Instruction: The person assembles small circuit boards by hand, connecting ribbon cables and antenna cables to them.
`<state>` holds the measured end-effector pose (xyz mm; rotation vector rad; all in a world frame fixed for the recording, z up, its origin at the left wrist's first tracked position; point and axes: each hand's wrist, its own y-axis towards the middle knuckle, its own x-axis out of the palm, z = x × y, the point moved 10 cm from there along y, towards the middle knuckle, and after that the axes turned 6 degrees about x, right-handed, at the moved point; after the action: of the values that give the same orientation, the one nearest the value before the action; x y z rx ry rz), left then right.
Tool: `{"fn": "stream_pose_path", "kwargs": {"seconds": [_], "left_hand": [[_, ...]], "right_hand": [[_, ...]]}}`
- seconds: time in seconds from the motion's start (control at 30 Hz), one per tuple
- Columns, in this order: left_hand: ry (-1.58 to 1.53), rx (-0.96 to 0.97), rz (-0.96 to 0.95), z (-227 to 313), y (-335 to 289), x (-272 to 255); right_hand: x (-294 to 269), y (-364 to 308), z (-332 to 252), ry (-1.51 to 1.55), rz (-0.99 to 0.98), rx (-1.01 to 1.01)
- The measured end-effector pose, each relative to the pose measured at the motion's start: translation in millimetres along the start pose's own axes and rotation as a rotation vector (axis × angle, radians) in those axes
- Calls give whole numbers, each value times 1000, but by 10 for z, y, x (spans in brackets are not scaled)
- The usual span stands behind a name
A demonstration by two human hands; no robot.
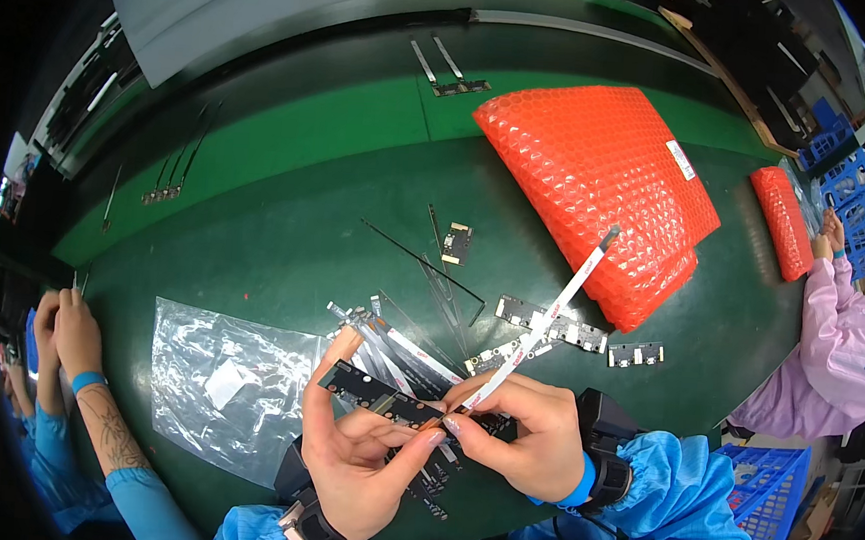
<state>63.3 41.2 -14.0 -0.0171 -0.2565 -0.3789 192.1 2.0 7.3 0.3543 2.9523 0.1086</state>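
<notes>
Left hand [363, 471]: grip closed, thumb and fingers holding a black circuit-board strip [372, 393] above the near middle of the surface [305, 231]. Right hand [538, 436]: grip pinched on the near end of a white ribbon cable [538, 334], which extends far and right. Contact between cable and strip cannot be confirmed. Left of the hands: a clear plastic bag [266, 434]. Just beyond: heaped ribbon cables [409, 351]. Farther, right: a red bubble-wrap package [600, 171]. Far side: a small board [460, 88] with two cables.

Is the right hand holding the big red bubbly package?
No, the right hand pinches a white strip while the package lies apart.
</notes>
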Motion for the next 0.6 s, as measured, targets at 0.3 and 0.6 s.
{"fn": "stream_pose_path", "kwargs": {"seconds": [0.3, 0.6], "left_hand": [[-5, 49, -20, -50, -40, -17], [-20, -36, -54, 6, 20, 26]], "right_hand": [[28, -10, -5, -45, 9, -19], [40, -6, 58, 54, -67, 58]]}}
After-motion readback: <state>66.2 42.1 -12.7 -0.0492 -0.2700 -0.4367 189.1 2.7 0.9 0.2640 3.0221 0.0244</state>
